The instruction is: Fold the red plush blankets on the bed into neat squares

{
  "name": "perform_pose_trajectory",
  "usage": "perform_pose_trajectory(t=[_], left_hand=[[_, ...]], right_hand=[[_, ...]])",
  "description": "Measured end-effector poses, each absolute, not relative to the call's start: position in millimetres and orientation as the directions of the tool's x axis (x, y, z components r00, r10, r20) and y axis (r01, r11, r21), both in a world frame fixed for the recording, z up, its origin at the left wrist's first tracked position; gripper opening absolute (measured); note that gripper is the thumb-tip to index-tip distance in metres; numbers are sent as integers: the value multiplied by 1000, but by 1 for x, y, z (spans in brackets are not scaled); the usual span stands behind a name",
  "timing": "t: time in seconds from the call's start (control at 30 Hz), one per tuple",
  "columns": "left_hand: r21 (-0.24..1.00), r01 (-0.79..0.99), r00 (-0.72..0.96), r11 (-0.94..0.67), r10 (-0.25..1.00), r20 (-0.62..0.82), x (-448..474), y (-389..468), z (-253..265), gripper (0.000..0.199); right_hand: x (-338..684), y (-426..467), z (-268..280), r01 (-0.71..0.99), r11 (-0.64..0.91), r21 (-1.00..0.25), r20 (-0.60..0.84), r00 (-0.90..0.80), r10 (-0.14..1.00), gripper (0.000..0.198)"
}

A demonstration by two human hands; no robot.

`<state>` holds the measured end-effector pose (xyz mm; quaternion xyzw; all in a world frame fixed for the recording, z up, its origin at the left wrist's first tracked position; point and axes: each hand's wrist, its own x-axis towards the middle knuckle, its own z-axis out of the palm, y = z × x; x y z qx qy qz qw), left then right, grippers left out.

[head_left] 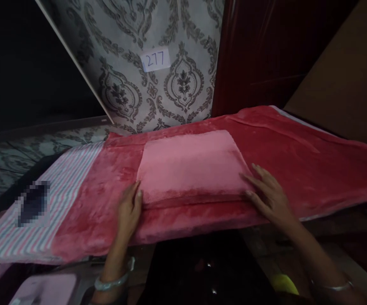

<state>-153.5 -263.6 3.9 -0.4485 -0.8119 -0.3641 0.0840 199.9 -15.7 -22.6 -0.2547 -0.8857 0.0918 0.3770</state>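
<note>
A pink plush cloth, seemingly folded into a neat rectangle, lies flat on a red plush blanket. My left hand rests at the cloth's left front corner, fingers stretched out and thumb apart. At the right edge, my right hand is spread, with its fingertips touching the cloth's side and front corner. Neither hand grips anything. How many layers the pink cloth has cannot be made out.
A striped cloth covers the left end, with a blurred dark patch on it. Behind stands a patterned wall bearing a paper marked 277, beside a dark red panel. A pink stool-like object is at lower left.
</note>
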Motion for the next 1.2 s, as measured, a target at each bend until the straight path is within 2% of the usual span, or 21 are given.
perform_pose_trajectory(t=[0.1,0.2,0.27,0.37,0.6,0.77,0.9,1.07,1.2], left_hand=[[276,906,-424,322,718,552,-128,-240,13,48],[97,971,-238,218,864,443,-93,-215,17,50],[28,981,-188,191,914,359,-75,-205,13,58],[-18,977,-199,215,930,308,-64,-204,4,64],[-26,978,-186,206,926,328,-69,-209,-2,62],[-2,968,-232,249,905,355,-89,-225,-3,59],[74,941,-332,331,859,388,-121,-254,-10,67],[201,949,-302,241,877,373,-146,-275,-12,64],[209,946,-313,247,863,396,-148,-274,-10,61]], right_hand=[[153,-36,-4,359,897,-258,645,-627,436,49],[101,-61,0,296,946,-135,523,-790,322,52],[79,-73,-5,285,954,-91,449,-844,295,53],[70,-82,-18,317,947,-58,415,-855,312,55],[95,-71,-26,388,922,-2,455,-820,347,55],[137,-49,-30,531,847,-7,484,-739,468,58],[178,-32,-37,602,796,-66,476,-682,555,66],[199,-20,-44,495,841,-218,449,-715,537,73],[199,-14,-44,420,872,-250,490,-722,488,73]])
